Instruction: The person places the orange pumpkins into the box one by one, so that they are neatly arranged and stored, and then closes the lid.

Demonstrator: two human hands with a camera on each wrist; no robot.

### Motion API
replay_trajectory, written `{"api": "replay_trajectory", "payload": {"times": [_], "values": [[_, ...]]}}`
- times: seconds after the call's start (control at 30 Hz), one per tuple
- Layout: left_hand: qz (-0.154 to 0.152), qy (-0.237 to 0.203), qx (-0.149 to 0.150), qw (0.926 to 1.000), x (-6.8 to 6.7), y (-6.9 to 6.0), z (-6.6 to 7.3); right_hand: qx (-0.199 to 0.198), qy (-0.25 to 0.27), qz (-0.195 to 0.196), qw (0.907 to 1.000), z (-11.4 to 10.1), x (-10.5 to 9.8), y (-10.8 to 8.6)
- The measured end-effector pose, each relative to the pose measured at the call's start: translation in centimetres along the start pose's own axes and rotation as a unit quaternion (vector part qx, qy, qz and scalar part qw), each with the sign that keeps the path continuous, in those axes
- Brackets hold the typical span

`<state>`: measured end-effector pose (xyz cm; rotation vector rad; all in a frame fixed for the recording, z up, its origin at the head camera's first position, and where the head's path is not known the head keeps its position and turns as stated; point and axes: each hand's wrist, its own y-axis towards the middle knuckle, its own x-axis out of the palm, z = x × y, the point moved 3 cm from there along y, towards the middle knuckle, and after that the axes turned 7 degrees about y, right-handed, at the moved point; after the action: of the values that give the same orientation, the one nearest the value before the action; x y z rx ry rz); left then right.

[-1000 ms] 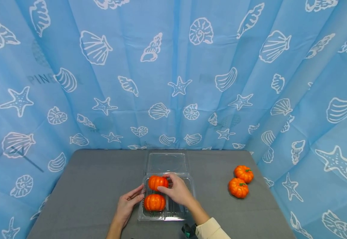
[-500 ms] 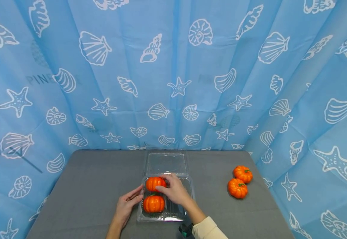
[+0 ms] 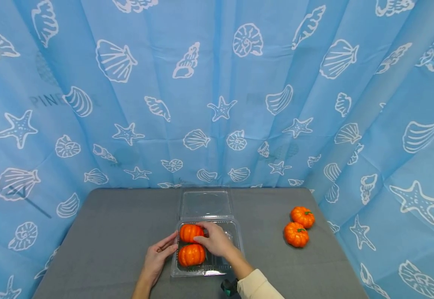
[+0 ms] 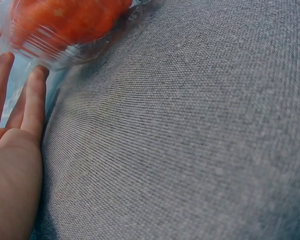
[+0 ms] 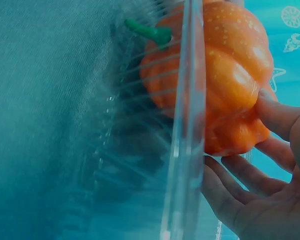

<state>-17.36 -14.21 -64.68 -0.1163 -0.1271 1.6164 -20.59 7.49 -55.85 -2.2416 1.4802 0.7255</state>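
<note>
An open clear plastic box (image 3: 220,272) lies on the grey table, its lid (image 3: 206,203) folded back behind it. Two orange pumpkins sit along its left side, a rear one (image 3: 190,233) and a front one (image 3: 192,255). My right hand (image 3: 217,241) holds the rear pumpkin from its right, thumb and fingers round it; the right wrist view shows the thumb on an orange pumpkin (image 5: 235,65). My left hand (image 3: 156,259) touches the box's left wall with extended fingers; in the left wrist view its fingertips meet the clear plastic (image 4: 55,57).
Two more orange pumpkins, a rear one (image 3: 302,217) and a front one (image 3: 296,235), touch each other on the right of the grey table (image 3: 127,220). A blue curtain (image 3: 217,158) with white shell prints stands behind the table and along its sides.
The rear pumpkin has shifted left and slightly towards the front one, with my right hand round it. My left hand has stayed by the box's left wall.
</note>
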Motion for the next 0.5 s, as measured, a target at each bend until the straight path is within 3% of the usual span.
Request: {"api": "replay_trajectory", "payload": {"times": [0.3,0.5], "values": [[0.002,-0.006,0.017,0.9998,0.2,0.2,-0.1,-0.001,-0.034,-0.039,0.9987,-0.4,-0.6,0.4],[0.003,-0.008,0.011,0.9999,0.1,0.2,-0.1,-0.013,-0.056,-0.061,0.9965,-1.3,-1.4,0.4]]}}
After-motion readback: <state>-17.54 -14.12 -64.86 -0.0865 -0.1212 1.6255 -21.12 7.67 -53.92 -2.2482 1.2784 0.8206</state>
